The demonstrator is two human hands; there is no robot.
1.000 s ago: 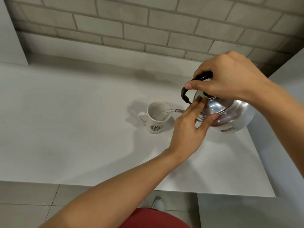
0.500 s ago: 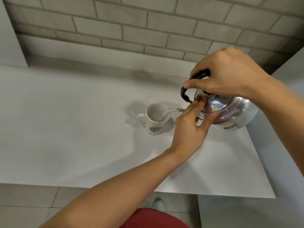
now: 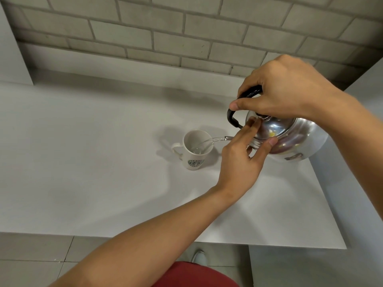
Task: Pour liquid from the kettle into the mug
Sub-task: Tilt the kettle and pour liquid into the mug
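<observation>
A shiny steel kettle (image 3: 298,141) hangs tilted to the left above the white counter. My right hand (image 3: 281,94) grips its black handle (image 3: 233,118) from above. My left hand (image 3: 240,162) presses its fingertips against the kettle's lid (image 3: 271,129), fingers spread. A clear stream of water (image 3: 209,141) runs from the spout into a white mug (image 3: 195,152) with a dark round logo. The mug stands upright on the counter, its handle to the left, with a little water at the bottom.
The white counter (image 3: 93,162) ends at a front edge near me and a right edge beside a lower white surface (image 3: 352,204). A brick wall (image 3: 165,34) rises behind. Tiled floor, a red garment and a shoe (image 3: 199,257) show below.
The kettle has tipped a little further and risen slightly while water keeps flowing into the mug. Both hands hold the same places.
</observation>
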